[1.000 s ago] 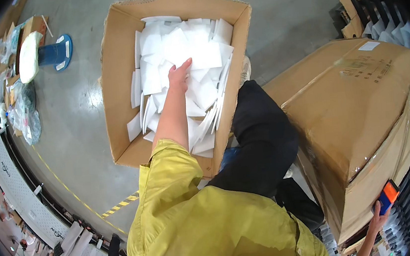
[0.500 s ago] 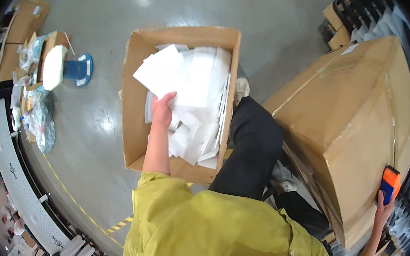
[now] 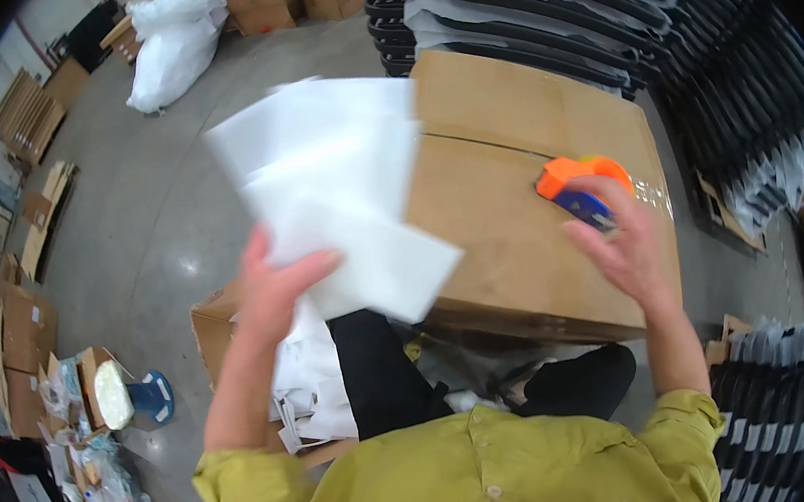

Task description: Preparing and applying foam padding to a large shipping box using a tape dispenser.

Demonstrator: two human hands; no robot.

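The left hand (image 3: 274,289) pinches a fanned stack of white paper sheets (image 3: 342,194) raised over the large sealed brown cardboard box (image 3: 517,229). The right hand's (image 3: 622,247) fingers grip an orange-and-blue tape dispenser (image 3: 580,188) near the box's right edge.

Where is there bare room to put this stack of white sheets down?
The top of the big closed carton is bare between the white sheets in the left hand and the orange tape dispenser in the right hand. Bare grey floor lies left of it. The open box below is crowded with white sheets, and the floor's left edge is cluttered.
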